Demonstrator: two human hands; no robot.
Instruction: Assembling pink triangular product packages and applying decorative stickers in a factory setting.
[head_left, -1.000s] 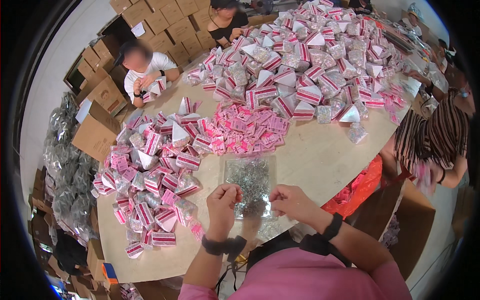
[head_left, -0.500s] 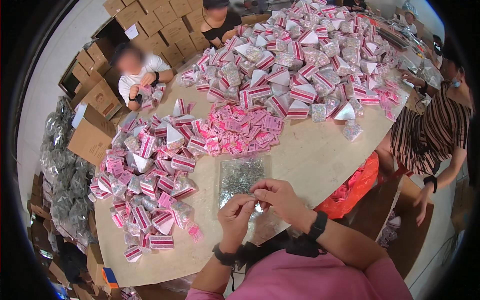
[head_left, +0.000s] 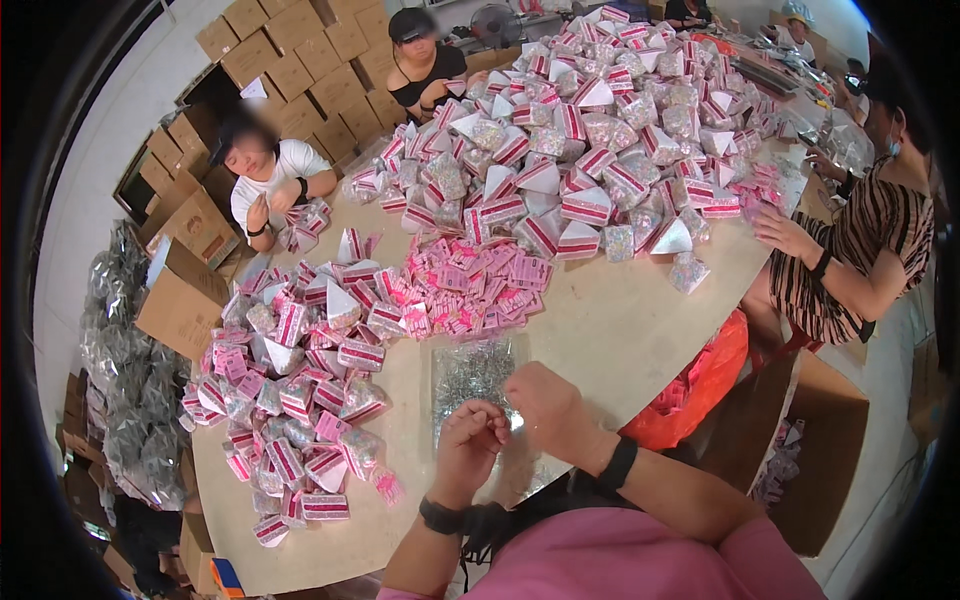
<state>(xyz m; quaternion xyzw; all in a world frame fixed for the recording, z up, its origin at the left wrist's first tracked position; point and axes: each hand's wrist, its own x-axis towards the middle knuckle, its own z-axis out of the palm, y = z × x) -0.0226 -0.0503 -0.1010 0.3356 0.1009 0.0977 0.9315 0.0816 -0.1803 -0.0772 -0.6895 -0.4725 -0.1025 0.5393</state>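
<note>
My left hand is closed, thumb and curled fingertips together, at the near edge of a shallow clear tray. Whatever those fingertips hold is too small to make out. Close beside it on the right, my right hand is curled like a fist and slightly blurred. Its fingertips are turned from view, so I cannot make out anything in them. Many small, thin, silvery metal pieces fill the tray. Just beyond lies a heap of pink printed cards.
Clear packets with pink-and-white striped wedge shapes form a left pile and a larger far pile. A red plastic bag and an open carton stand at the right. Other people sit around the wooden table.
My hands, together at the fingertips before, are now slightly apart, the right one turned and raised. The person at the right has brought a hand up to the table edge.
</note>
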